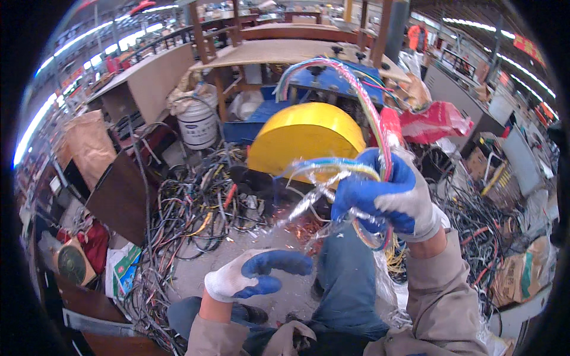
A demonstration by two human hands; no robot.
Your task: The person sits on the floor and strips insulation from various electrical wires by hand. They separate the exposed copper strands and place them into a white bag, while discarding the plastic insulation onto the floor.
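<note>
My right hand (395,199), in a blue-and-white work glove, is closed round a bundle of thin coloured wires (369,101). The bundle arches up and over toward the far side, while other loose ends stick out to the left of the fist. Shiny, crumpled silver foil (306,206) hangs among those ends, partly smeared by motion. My left hand (259,275), gloved the same way, is held lower and to the left with thumb and fingers apart and nothing between them. Just beyond the wires stands a rounded yellow machine cover (306,136).
A blue metal machine top (323,80) sits behind the cover. Tangled cables (196,213) heap at the left, with more dark cables (463,219) at the right. A white bucket (198,121) stands far left, near a wooden table (267,52). Another person (417,37) in orange is in the distance.
</note>
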